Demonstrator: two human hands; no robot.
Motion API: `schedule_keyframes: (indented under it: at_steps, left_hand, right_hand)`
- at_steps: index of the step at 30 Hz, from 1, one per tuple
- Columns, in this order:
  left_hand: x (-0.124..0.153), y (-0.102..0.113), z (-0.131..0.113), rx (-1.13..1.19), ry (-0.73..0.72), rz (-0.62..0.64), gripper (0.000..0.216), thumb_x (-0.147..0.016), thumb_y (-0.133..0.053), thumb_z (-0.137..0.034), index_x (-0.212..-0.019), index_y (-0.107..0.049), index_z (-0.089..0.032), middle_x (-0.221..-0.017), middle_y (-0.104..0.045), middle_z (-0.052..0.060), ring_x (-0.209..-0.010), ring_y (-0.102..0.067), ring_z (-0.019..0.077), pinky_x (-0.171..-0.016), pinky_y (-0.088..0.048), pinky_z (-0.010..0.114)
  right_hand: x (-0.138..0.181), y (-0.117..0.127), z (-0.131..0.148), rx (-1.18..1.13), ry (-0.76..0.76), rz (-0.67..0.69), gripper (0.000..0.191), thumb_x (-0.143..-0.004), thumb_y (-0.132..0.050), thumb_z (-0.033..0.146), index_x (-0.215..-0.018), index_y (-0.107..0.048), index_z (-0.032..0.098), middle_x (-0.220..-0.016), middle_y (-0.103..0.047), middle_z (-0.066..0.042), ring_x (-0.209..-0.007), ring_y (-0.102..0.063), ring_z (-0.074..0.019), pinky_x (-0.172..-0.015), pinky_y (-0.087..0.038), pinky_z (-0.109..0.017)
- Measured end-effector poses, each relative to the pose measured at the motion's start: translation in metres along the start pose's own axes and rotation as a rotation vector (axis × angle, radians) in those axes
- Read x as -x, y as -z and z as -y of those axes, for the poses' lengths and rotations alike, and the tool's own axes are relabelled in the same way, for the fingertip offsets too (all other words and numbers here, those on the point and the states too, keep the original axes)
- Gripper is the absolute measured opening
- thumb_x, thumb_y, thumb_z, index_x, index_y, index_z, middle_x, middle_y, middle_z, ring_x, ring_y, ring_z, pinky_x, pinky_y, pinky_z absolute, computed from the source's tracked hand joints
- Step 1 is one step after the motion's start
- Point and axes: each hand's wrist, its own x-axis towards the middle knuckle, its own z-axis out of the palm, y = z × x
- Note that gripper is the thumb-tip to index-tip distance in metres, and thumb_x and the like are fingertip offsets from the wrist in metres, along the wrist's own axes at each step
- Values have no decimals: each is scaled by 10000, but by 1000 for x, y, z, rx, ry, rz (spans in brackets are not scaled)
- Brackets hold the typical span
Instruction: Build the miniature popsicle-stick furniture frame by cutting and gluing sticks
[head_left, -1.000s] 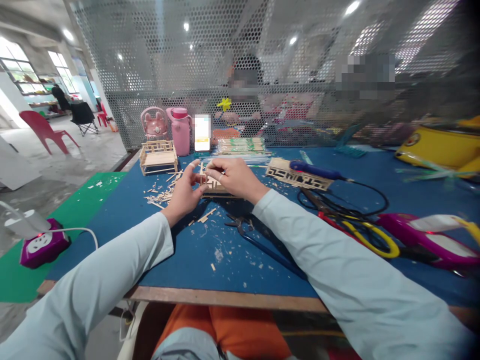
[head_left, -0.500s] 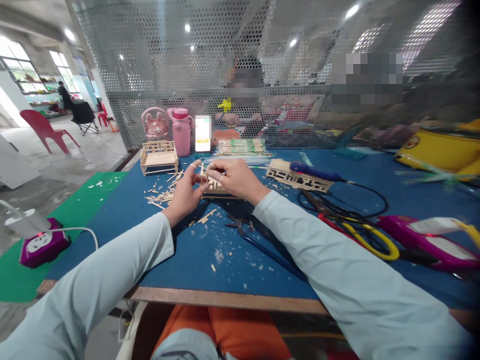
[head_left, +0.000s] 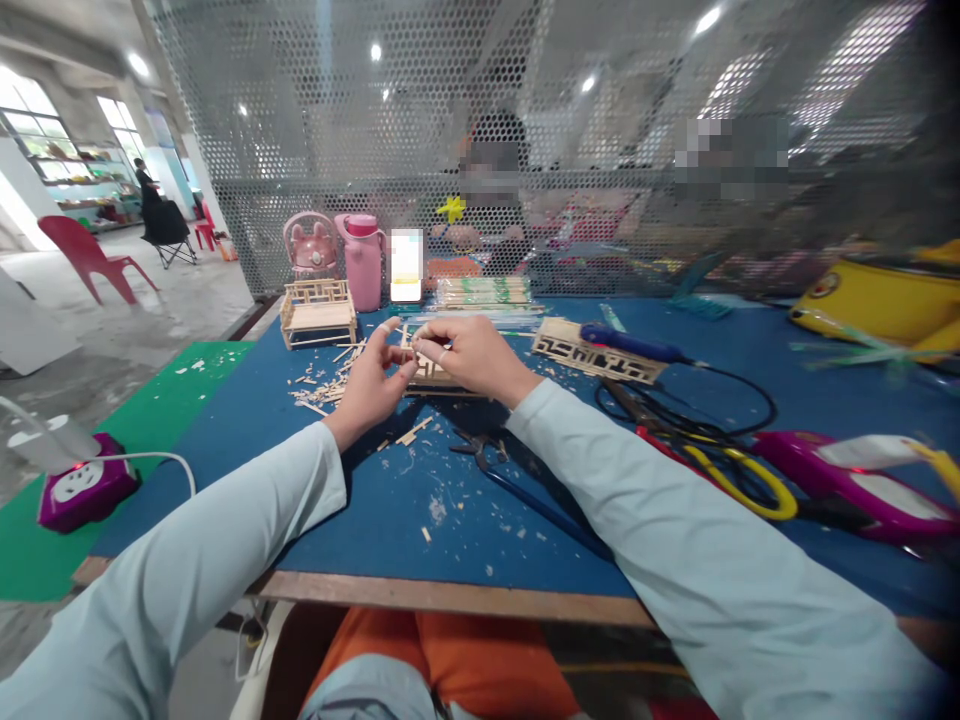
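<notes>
Both hands meet over a small wooden stick model (head_left: 435, 372) on the blue tabletop, and they partly hide it. My left hand (head_left: 367, 388) is at its left end, fingers bent and thumb tip close to the fingertips; whatever is between them is too small to name. From the right comes my right hand (head_left: 480, 358), thumb and forefinger pinched above the model's left part on something tiny that I cannot make out. Pale tape seems to wrap a finger on each hand. Loose stick offcuts (head_left: 322, 388) lie left of my left hand. Blue-handled pliers (head_left: 480, 452) lie nearer me.
A stick-built bed-like model (head_left: 319, 318) stands at back left, near a pink bottle (head_left: 363, 265) and a lit phone (head_left: 406, 266). Another stick model (head_left: 559, 345) has a blue-handled corded tool (head_left: 630, 342) resting on it. Right lie yellow-handled scissors (head_left: 739, 475) and a purple power strip (head_left: 862, 490).
My hands stay almost in place, with only slight finger shifts above the stick model. A person far back at left has moved slightly right.
</notes>
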Motion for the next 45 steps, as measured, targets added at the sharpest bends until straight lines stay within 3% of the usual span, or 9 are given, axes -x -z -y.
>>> schedule_keyframes:
  at_steps: [11, 16, 17, 23, 27, 35, 40, 42, 45]
  left_hand:
    - [0, 1, 3, 153, 55, -4, 631, -695, -466, 0, -1296, -394, -179, -939, -648, 55, -802, -574, 140, -746, -441, 281]
    - [11, 5, -14, -87, 75, -393, 377, -728, -532, -99, -1098, -550, -165, -992, -608, 76, -848, -546, 159, -784, -444, 309]
    - [14, 5, -20, -112, 59, -405, 307, -754, -540, -149, -1059, -575, -161, -978, -613, 76, -854, -549, 164, -798, -443, 315]
    - [28, -2, -44, 155, 109, -79, 216, -809, -527, -301, -888, -649, -141, -868, -668, 53, -841, -586, 150, -803, -448, 281]
    - [28, -4, -46, 324, 269, 1, 281, -753, -602, -402, -737, -630, -123, -693, -639, 22, -670, -561, 115, -710, -453, 255]
    - [39, -5, -50, 300, 278, 165, 270, -753, -582, -377, -629, -570, -138, -613, -580, 2, -584, -479, 91, -614, -386, 227]
    - [41, -6, -47, 197, 281, 230, 261, -778, -504, -339, -612, -562, -146, -566, -521, -7, -558, -436, 97, -571, -331, 238]
    - [40, -7, -46, 208, 287, 222, 252, -776, -493, -342, -636, -570, -147, -569, -523, -6, -560, -437, 100, -574, -331, 240]
    - [39, -8, -46, 225, 272, 236, 260, -769, -489, -352, -620, -555, -150, -570, -519, -2, -564, -436, 105, -578, -335, 243]
  right_hand:
    - [1, -1, -1, 42, 24, -7, 209, -840, -512, 220, -709, -663, 160, -701, -652, -16, -666, -540, -121, -631, -355, -244]
    - [1, 1, 0, -2, 6, -65, 179, -833, -541, 243, -737, -670, 165, -761, -678, -32, -725, -576, -141, -701, -408, -274]
    - [0, 2, 0, -21, 23, -74, 170, -832, -547, 248, -748, -672, 167, -798, -687, -39, -765, -590, -148, -737, -421, -287]
    - [2, 5, 12, -172, 94, -73, 149, -827, -561, 260, -760, -672, 185, -943, -687, -56, -904, -611, -165, -857, -441, -351]
    - [8, 6, 19, -264, 53, -80, 151, -827, -552, 249, -752, -661, 176, -947, -677, -62, -905, -610, -158, -862, -443, -349]
    - [30, 9, 27, -289, -40, 21, 176, -830, -524, 261, -722, -633, 176, -877, -666, -41, -834, -604, -152, -801, -448, -322]
    - [72, 32, 45, 102, -300, 132, 116, -816, -539, 297, -842, -568, 188, -826, -656, -45, -747, -599, -178, -680, -443, -300]
    - [99, 42, 51, 392, -441, 294, 195, -772, -601, 366, -846, -557, 192, -832, -666, -74, -746, -621, -240, -639, -432, -333]
    - [136, 44, 50, 539, -493, 523, 150, -814, -552, 339, -836, -568, 192, -855, -686, -103, -775, -654, -293, -643, -439, -361]
